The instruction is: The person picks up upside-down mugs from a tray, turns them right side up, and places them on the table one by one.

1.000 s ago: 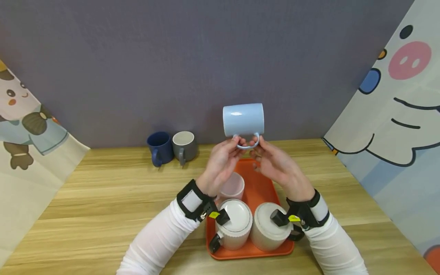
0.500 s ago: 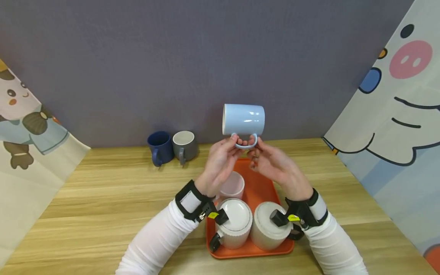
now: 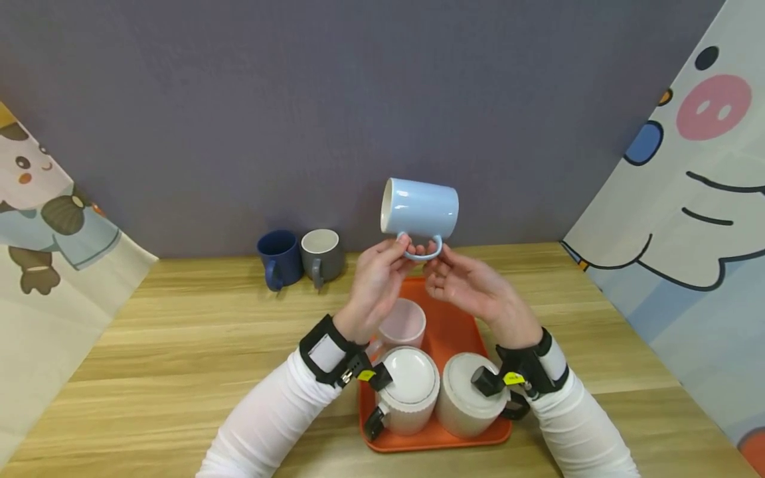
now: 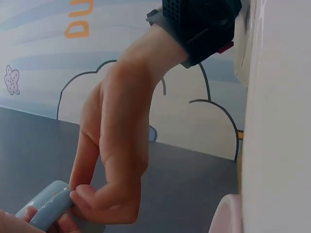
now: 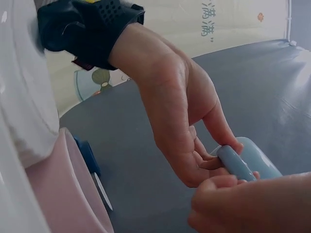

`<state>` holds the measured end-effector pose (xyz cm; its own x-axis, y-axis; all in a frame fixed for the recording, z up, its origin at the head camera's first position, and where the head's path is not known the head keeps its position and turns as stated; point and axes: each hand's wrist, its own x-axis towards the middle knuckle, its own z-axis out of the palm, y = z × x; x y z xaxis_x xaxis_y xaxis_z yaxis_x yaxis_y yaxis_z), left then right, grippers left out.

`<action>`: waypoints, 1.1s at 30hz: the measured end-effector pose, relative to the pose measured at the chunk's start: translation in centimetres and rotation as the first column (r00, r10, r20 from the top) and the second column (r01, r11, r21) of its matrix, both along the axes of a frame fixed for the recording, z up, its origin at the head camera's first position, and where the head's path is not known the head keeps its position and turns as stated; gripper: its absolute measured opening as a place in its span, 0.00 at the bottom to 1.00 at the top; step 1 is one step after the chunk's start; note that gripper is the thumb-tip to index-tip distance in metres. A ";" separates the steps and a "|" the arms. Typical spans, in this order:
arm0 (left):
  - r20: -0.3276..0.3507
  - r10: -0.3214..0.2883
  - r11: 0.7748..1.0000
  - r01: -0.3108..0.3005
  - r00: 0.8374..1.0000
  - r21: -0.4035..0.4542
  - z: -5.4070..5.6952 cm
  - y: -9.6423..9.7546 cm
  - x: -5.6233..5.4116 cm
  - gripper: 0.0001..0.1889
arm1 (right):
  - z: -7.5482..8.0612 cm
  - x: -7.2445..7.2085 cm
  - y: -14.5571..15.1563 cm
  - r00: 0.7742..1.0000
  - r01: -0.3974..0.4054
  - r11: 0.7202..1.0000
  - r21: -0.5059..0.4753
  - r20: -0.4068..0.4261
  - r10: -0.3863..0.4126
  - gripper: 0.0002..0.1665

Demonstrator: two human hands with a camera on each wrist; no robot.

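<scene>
A light blue mug (image 3: 421, 207) is held up on its side in front of the dark grey wall, its mouth to the left and its handle hanging below. My left hand (image 3: 376, 279) pinches the left end of that handle between thumb and fingers. At the handle's right end my right hand (image 3: 475, 285) grips it between thumb and finger, the other fingers bent. In the left wrist view the right hand (image 4: 121, 145) has its fingertips on the handle (image 4: 51, 211). The right wrist view shows the left hand (image 5: 177, 111) at the same handle.
Beneath the hands lies an orange tray (image 3: 457, 328) with a pink mug (image 3: 404, 322) and two white cups, left (image 3: 411, 382) and right (image 3: 469, 395), with black handles. A navy mug (image 3: 281, 259) and a grey mug (image 3: 323, 255) stand by the wall, left of the tray.
The light blue mug has shifted slightly left and turned, so more of its white inside shows. Both hands have moved a little left with it, still on the handle.
</scene>
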<state>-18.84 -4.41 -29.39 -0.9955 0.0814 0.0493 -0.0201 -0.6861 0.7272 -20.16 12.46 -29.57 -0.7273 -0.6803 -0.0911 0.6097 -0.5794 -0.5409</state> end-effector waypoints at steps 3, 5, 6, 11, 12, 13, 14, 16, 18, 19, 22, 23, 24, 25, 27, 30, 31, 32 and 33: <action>0.000 0.008 1.000 -0.008 1.000 -0.011 0.1 -0.3 0.0 0.12 | -0.2 -0.2 0.3 1.000 -0.010 0.998 -0.056 0.022 0.011 0.16; -0.001 0.024 0.999 -0.024 1.000 -0.021 0.2 -0.5 -0.1 0.12 | -0.1 -0.3 0.5 0.999 -0.020 0.997 -0.078 0.028 0.023 0.16; 0.000 0.035 0.999 -0.035 0.999 -0.022 0.3 -0.6 -0.1 0.11 | -0.1 -0.3 0.7 0.999 -0.028 0.997 -0.076 0.024 0.030 0.17; -0.011 0.095 0.994 -0.095 0.995 -0.046 0.5 -1.5 -0.5 0.07 | 0.5 -0.2 1.8 0.990 -0.044 0.996 0.072 -0.131 0.054 0.19; -0.016 0.106 0.992 -0.107 0.994 -0.061 0.4 -1.7 -0.5 0.07 | 0.6 -0.2 2.1 0.981 -0.029 0.993 0.119 -0.189 0.052 0.20; -0.022 0.114 0.990 -0.115 0.993 -0.079 0.4 -1.9 -0.5 0.07 | 0.6 -0.2 2.4 0.967 -0.004 0.986 0.164 -0.251 0.045 0.20; -0.026 0.120 0.988 -0.122 0.992 -0.093 0.4 -2.0 -0.5 0.07 | 0.7 -0.1 2.7 0.949 0.032 0.978 0.206 -0.313 0.034 0.20; -0.037 0.132 0.984 -0.135 0.991 -0.115 0.3 -2.4 -0.6 0.08 | 0.9 0.0 3.2 0.905 0.116 0.956 0.271 -0.425 0.010 0.20; -0.057 0.142 0.979 -0.149 0.988 -0.137 0.3 -2.8 -0.7 0.09 | 1.1 0.1 3.7 0.855 0.221 0.917 0.331 -0.518 -0.019 0.19; -0.066 0.147 0.978 -0.156 0.987 -0.142 0.2 -2.9 -0.8 0.09 | 1.1 0.2 3.8 0.829 0.278 0.892 0.355 -0.559 -0.035 0.19; -0.090 0.170 0.968 -0.183 0.981 -0.169 0.1 -3.4 -0.9 0.08 | 1.2 0.3 4.1 0.743 0.456 0.775 0.438 -0.667 -0.060 0.20; -0.096 0.182 0.964 -0.197 0.979 -0.181 0.0 -3.5 -0.9 0.08 | 1.1 0.3 4.1 0.717 0.509 0.725 0.464 -0.695 -0.058 0.22; -0.100 0.193 0.959 -0.210 0.976 -0.192 -0.2 -3.6 -1.0 0.07 | 1.0 0.4 4.2 0.692 0.556 0.673 0.487 -0.720 -0.051 0.24; -0.103 0.208 0.953 -0.226 0.973 -0.203 -0.3 -3.7 -1.0 0.06 | 0.9 0.4 4.2 0.669 0.599 0.620 0.507 -0.742 -0.040 0.25; -0.108 0.237 0.942 -0.255 0.966 -0.216 -0.7 -3.8 -1.2 0.06 | 0.5 0.3 4.2 0.623 0.676 0.499 0.542 -0.782 0.006 0.28; -0.120 0.288 0.921 -0.309 0.950 -0.238 -1.2 -3.8 -1.5 0.08 | -0.4 0.2 4.3 0.551 0.773 0.332 0.541 -0.831 0.071 0.29; -0.125 0.304 0.913 -0.327 0.944 -0.245 -1.5 -3.9 -1.6 0.09 | -0.6 0.1 4.3 0.525 0.803 0.276 0.529 -0.846 0.094 0.28; -0.128 0.321 0.902 -0.344 0.938 -0.262 -1.7 -3.9 -1.7 0.09 | -0.9 0.1 4.3 0.499 0.828 0.227 0.512 -0.859 0.116 0.28; -0.131 0.337 0.892 -0.361 0.932 -0.271 -1.9 -3.9 -1.8 0.09 | -1.2 0.0 4.3 0.472 0.851 0.189 0.489 -0.872 0.131 0.27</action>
